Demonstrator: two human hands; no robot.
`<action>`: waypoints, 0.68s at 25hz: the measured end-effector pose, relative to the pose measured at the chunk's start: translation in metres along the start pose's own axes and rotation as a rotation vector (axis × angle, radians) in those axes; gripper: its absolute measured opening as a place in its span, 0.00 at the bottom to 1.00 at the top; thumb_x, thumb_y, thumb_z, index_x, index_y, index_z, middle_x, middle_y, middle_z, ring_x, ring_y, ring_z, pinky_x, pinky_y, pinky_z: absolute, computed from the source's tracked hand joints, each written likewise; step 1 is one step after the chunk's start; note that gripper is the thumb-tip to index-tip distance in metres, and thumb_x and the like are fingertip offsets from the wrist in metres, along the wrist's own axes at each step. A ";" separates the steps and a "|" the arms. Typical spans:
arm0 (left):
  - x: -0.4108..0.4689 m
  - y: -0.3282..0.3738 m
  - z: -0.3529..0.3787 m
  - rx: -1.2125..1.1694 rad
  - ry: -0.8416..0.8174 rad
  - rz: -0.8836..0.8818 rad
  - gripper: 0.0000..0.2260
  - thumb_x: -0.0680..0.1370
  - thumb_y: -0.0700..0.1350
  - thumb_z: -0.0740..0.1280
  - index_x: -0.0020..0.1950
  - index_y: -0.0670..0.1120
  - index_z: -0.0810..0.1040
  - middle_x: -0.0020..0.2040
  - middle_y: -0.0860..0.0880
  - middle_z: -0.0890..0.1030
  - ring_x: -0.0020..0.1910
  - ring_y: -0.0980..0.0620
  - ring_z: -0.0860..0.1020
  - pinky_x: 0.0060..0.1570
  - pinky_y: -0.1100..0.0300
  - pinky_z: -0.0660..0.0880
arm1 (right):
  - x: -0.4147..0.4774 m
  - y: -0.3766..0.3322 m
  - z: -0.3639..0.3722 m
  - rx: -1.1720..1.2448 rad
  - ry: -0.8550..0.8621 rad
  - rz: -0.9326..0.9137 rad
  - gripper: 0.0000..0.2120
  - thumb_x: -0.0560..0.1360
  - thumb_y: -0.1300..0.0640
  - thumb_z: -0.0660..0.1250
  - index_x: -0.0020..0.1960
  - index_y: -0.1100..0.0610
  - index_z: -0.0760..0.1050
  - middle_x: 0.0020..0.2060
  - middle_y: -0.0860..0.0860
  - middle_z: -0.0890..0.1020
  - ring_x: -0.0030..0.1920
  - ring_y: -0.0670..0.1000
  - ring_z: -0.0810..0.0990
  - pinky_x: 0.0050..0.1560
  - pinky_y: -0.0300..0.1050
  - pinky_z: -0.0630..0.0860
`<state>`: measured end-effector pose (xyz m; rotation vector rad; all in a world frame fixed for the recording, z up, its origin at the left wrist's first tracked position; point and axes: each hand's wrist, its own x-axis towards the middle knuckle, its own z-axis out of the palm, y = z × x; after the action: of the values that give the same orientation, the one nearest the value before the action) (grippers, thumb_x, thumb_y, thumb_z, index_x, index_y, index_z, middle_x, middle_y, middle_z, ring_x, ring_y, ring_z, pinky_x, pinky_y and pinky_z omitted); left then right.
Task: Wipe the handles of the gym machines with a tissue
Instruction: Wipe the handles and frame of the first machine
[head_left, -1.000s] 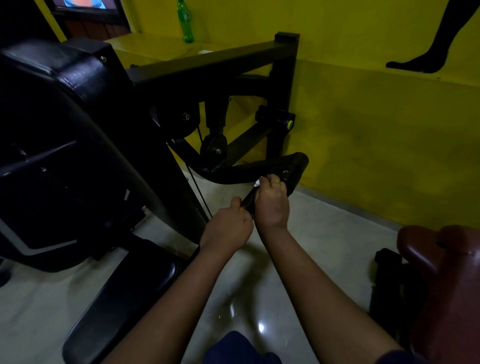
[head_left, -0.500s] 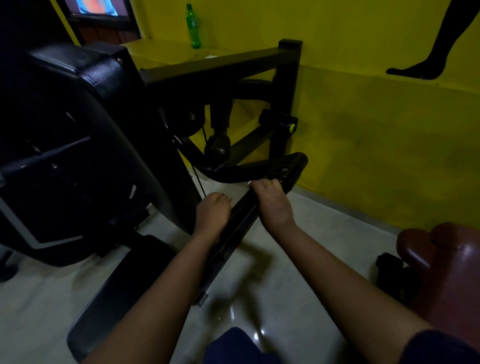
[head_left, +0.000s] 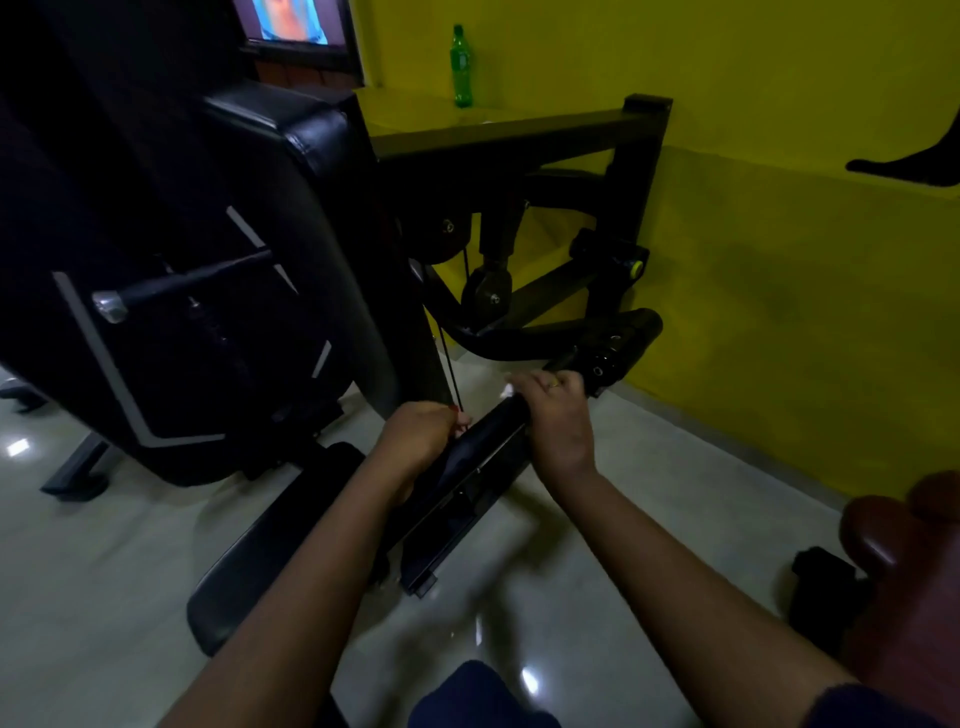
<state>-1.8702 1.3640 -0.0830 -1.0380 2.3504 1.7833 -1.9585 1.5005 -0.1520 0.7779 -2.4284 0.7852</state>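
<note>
- Now we count one handle (head_left: 485, 434), one tissue (head_left: 507, 389).
- Our right hand (head_left: 560, 421) clutches the tissue, at its fingertips, against the handle.
- Our left hand (head_left: 415, 436) grips the handle alongside.

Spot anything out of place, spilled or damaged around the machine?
Nothing broken or spilled. Only stray item: a green bottle upright on the yellow ledge behind the machine. Left hand grips the black handle; right hand holds the tissue on it.
</note>
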 end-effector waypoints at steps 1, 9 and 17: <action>-0.004 -0.003 -0.002 -0.007 0.020 0.013 0.09 0.78 0.41 0.64 0.47 0.44 0.84 0.43 0.46 0.82 0.41 0.51 0.78 0.40 0.60 0.71 | -0.001 -0.007 0.000 0.052 0.027 0.111 0.17 0.65 0.67 0.72 0.52 0.56 0.80 0.45 0.54 0.81 0.48 0.52 0.66 0.44 0.43 0.72; -0.019 -0.025 -0.022 -0.373 0.092 -0.037 0.12 0.78 0.37 0.60 0.41 0.35 0.81 0.34 0.41 0.83 0.37 0.46 0.81 0.42 0.57 0.76 | -0.075 -0.073 -0.015 0.247 0.071 -0.248 0.16 0.73 0.66 0.65 0.59 0.59 0.79 0.52 0.54 0.82 0.49 0.51 0.71 0.53 0.37 0.68; -0.027 -0.030 -0.031 -0.402 0.066 -0.031 0.13 0.78 0.37 0.59 0.39 0.35 0.79 0.34 0.40 0.80 0.32 0.47 0.78 0.35 0.60 0.75 | -0.074 -0.121 -0.007 0.210 0.111 0.047 0.17 0.70 0.65 0.64 0.56 0.57 0.80 0.46 0.55 0.81 0.47 0.54 0.72 0.48 0.42 0.72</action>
<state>-1.8219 1.3463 -0.0874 -1.1774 2.0387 2.3019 -1.8261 1.4505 -0.1448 0.7350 -2.2978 1.0864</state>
